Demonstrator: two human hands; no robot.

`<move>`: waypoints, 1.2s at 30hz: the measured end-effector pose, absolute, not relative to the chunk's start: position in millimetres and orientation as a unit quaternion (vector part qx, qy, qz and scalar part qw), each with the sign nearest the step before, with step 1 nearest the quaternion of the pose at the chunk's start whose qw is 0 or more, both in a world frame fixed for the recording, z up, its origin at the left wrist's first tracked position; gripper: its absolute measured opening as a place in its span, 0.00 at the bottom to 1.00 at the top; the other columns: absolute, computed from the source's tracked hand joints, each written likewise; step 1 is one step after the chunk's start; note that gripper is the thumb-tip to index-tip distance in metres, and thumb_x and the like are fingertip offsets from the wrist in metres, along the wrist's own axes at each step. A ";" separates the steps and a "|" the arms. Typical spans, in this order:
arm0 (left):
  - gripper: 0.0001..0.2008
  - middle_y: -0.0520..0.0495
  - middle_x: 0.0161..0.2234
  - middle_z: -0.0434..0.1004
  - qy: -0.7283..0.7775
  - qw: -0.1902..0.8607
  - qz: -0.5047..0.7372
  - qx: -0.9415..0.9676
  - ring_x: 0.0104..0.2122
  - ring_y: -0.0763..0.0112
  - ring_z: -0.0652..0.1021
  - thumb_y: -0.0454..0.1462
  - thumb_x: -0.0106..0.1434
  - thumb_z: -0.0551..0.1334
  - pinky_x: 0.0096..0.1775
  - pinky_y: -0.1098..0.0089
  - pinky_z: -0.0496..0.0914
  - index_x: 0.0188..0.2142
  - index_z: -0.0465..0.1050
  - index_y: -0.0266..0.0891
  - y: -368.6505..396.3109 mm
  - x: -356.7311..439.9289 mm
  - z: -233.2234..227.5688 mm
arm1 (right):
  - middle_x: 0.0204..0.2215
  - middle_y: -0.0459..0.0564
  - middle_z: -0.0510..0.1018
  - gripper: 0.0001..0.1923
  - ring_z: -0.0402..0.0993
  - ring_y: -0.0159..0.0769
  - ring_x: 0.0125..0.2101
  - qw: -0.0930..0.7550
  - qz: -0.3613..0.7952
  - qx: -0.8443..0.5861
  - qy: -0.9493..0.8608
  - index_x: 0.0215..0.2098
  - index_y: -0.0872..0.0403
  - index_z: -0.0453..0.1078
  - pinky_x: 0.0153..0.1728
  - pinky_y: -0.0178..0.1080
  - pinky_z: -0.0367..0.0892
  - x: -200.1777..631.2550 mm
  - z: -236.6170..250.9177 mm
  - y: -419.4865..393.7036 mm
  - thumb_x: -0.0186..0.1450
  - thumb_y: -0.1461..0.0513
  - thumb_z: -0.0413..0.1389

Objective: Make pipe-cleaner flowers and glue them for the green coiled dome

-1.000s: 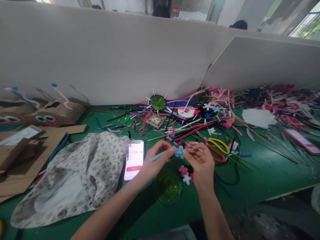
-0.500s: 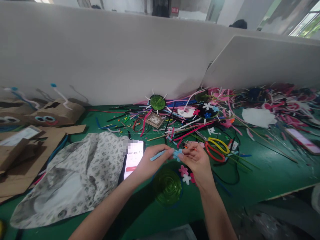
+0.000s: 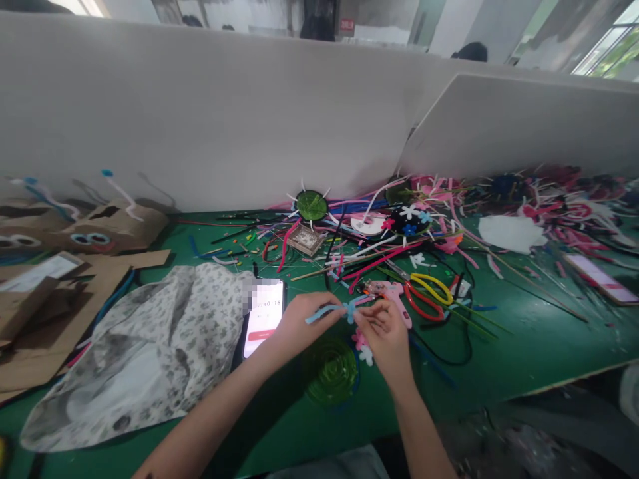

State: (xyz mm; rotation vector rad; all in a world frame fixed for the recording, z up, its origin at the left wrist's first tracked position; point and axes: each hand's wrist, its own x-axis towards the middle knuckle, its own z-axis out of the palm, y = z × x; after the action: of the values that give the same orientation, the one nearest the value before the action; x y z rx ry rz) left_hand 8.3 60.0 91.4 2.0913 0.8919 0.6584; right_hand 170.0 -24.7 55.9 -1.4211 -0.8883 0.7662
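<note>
A light-blue pipe-cleaner flower (image 3: 351,313) is pinched between my two hands above the table. My left hand (image 3: 308,320) closes on its left side, and a light-blue pipe-cleaner tail (image 3: 321,311) sticks out over the fingers. From the other side, the thumb and fingertips of my right hand (image 3: 388,336) grip the petals. Just below lies a round green coiled disc (image 3: 329,372). Beside it are a pink flower (image 3: 358,340) and a white flower (image 3: 367,354), partly covered by my right hand. Behind that hand rests a pink glue gun (image 3: 394,293).
Scissors with red and yellow handles (image 3: 430,293) lie right of the glue gun. A phone (image 3: 264,318) and patterned cloth (image 3: 174,346) are on the left, near cardboard pieces (image 3: 117,226). Tangled pipe cleaners (image 3: 439,199) line the white partition (image 3: 224,113).
The blue flower has turned in my fingers, and its tail now bends. My right hand has shifted left and lower, showing more of the glue gun and hiding a red flower.
</note>
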 end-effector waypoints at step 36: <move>0.12 0.49 0.33 0.83 0.424 0.172 0.321 0.829 0.32 0.67 0.80 0.44 0.66 0.59 0.33 0.73 0.65 0.35 0.78 0.42 72.5 -4.3 96.0 | 0.37 0.55 0.76 0.25 0.75 0.46 0.35 0.110 -0.103 -0.828 -0.540 0.40 0.53 0.66 0.25 0.39 0.61 306.3 89.2 -37.9 0.61 0.41 0.48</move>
State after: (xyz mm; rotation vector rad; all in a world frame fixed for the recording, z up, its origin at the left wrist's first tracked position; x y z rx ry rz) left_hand -4.3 72.5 96.0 2.3529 1.2033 0.9104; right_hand 306.3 -37.9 89.2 -2.4338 -1.5856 -0.3028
